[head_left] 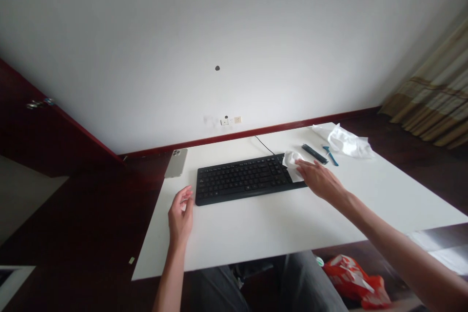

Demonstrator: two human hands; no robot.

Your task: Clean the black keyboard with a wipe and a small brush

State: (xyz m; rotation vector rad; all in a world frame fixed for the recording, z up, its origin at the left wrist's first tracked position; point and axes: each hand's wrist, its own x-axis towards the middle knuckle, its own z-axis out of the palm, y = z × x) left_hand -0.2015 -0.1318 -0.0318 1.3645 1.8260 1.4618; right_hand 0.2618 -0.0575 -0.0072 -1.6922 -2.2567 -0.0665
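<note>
Black keyboard (243, 180) is lying flat on the white desk (278, 234), its long side facing me, and I am reaching across to its right end with my right hand (320, 180). My right fingers (305, 168) are stretched out and resting on a crumpled white wipe (291, 165), which is sitting on the keyboard's far right corner. I cannot tell whether they are pinching it or only pressing down. My left hand (181, 214) is hovering just beside the keyboard's front left corner, holding nothing, with its fingers (186, 195) half open and loosely curled.

A thin black cable (263, 145) is running from the keyboard's back edge toward the far edge of the desk. Left of the keyboard, a silver smartphone (176, 163) is lying with its cameras facing up near the desk's far edge. Right of the wipe, a black oblong case (314, 154) and a small teal plastic item (330, 155) are lying close together, and a crumpled white sheet (347, 141) is heaped just beyond them. Two wall sockets (230, 120) are showing on the white wall ahead, and an orange-red plastic bag (354, 280) is lying on the floor beside my grey trouser leg (307, 282).
</note>
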